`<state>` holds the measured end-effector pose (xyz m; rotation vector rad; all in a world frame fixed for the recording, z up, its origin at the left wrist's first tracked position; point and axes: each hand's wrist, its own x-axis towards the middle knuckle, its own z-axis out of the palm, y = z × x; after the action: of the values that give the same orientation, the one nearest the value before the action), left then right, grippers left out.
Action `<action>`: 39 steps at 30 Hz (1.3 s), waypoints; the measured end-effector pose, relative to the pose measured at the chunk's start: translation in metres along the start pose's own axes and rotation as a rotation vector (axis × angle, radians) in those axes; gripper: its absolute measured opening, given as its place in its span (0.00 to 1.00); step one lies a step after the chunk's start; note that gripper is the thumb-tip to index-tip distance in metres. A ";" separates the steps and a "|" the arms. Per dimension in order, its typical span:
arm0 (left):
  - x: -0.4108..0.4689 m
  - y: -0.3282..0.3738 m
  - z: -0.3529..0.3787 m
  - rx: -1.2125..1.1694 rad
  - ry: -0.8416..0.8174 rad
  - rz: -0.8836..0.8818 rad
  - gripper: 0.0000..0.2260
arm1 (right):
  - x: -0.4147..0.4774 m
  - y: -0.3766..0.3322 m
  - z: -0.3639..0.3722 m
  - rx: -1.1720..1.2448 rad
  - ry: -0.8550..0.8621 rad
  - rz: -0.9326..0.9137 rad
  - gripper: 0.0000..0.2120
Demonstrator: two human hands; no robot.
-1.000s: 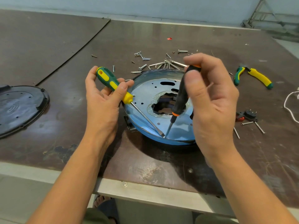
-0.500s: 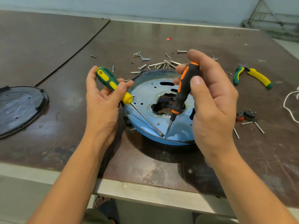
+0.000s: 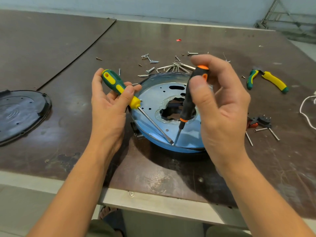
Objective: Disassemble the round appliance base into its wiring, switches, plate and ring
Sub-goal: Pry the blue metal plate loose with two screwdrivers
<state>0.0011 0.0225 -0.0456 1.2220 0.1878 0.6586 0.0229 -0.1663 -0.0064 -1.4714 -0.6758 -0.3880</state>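
The round appliance base (image 3: pixel 153 93), a shiny blue-tinted metal plate with a jagged central hole inside a ring, lies on the table in front of me. My left hand (image 3: pixel 109 106) grips a green and yellow screwdriver (image 3: pixel 119 86); its blade runs down to the near rim. My right hand (image 3: pixel 220 106) holds a black and orange screwdriver (image 3: pixel 189 103) nearly upright between thumb and fingers. Both tips meet at the same spot on the near rim (image 3: pixel 173 144). A removed black switch part (image 3: pixel 261 121) lies to the right.
A black round cover (image 3: pixel 20 113) lies at the far left. Several loose screws and hex keys (image 3: pixel 172 67) are scattered behind the base. Green and yellow pliers (image 3: pixel 268 80) and a white cord (image 3: pixel 306 113) are at the right. The table's metal front edge (image 3: pixel 153 202) is near.
My right hand shifted its hold on the black and orange screwdriver, which now stands more upright. The left hand and its screwdriver barely moved. Both tips stay at the near rim.
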 end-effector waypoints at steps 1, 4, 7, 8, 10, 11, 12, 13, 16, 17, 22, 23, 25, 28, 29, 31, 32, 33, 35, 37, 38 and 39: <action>0.000 0.000 0.000 0.005 0.001 0.001 0.34 | -0.001 -0.001 0.000 -0.012 -0.005 -0.016 0.12; -0.001 0.001 0.001 0.017 -0.005 0.008 0.33 | -0.002 0.001 0.000 0.016 -0.012 -0.023 0.15; -0.002 0.003 0.002 0.021 -0.007 0.009 0.31 | -0.001 0.002 -0.001 0.106 -0.010 0.020 0.17; -0.002 0.004 0.002 0.019 -0.007 0.010 0.31 | 0.000 0.002 -0.001 0.115 -0.018 0.021 0.15; -0.003 0.005 0.003 0.013 -0.008 0.006 0.30 | 0.000 0.000 0.000 0.072 -0.026 0.005 0.11; -0.003 0.005 0.003 0.011 -0.007 0.005 0.31 | 0.000 0.000 0.001 0.031 -0.022 -0.006 0.12; -0.003 0.005 0.003 0.011 -0.005 0.005 0.31 | 0.000 0.001 0.001 -0.003 -0.018 -0.015 0.14; -0.003 0.004 0.003 0.014 -0.005 0.006 0.31 | 0.000 0.001 0.000 -0.019 -0.018 -0.020 0.15; -0.003 0.005 0.003 0.023 -0.008 0.007 0.30 | -0.001 0.003 0.000 0.046 -0.016 0.019 0.18; -0.003 0.005 0.003 0.027 -0.008 0.007 0.29 | -0.001 0.003 0.000 0.100 -0.013 0.040 0.19; -0.002 0.004 0.002 0.042 -0.004 0.007 0.32 | -0.001 0.000 0.001 0.033 -0.040 -0.011 0.12; -0.002 0.004 0.002 0.042 -0.003 0.008 0.32 | -0.001 0.001 0.001 0.005 -0.022 -0.023 0.12; -0.002 0.003 0.003 0.042 0.000 0.010 0.32 | -0.001 0.003 -0.001 -0.019 0.011 -0.035 0.14; -0.002 0.004 0.003 0.042 -0.002 0.011 0.33 | -0.003 0.003 -0.002 0.064 0.037 -0.013 0.18; -0.002 0.004 0.003 0.042 -0.003 0.009 0.33 | -0.002 0.002 -0.002 0.089 0.033 -0.006 0.19; -0.003 0.004 0.003 0.043 0.000 0.007 0.31 | -0.001 0.000 -0.002 0.072 0.010 -0.004 0.16; -0.003 0.004 0.003 0.043 0.003 0.006 0.31 | 0.000 -0.001 -0.002 0.039 0.010 -0.009 0.14; -0.003 0.003 0.003 0.042 0.006 0.004 0.31 | 0.001 0.000 -0.002 0.010 0.017 -0.019 0.13; -0.003 0.003 0.003 0.041 0.008 0.001 0.31 | 0.001 0.001 -0.002 -0.011 0.028 -0.038 0.15; -0.002 0.003 0.003 0.044 0.007 0.000 0.31 | -0.002 0.002 -0.002 0.042 0.027 -0.026 0.18; -0.002 0.003 0.002 0.042 0.008 0.000 0.31 | -0.003 0.002 -0.001 0.090 0.024 -0.005 0.20; -0.003 0.003 0.003 0.039 0.008 -0.002 0.30 | -0.004 0.001 -0.001 0.130 0.020 0.009 0.21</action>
<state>-0.0008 0.0196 -0.0427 1.2565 0.2093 0.6613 0.0212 -0.1681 -0.0095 -1.3453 -0.6666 -0.3448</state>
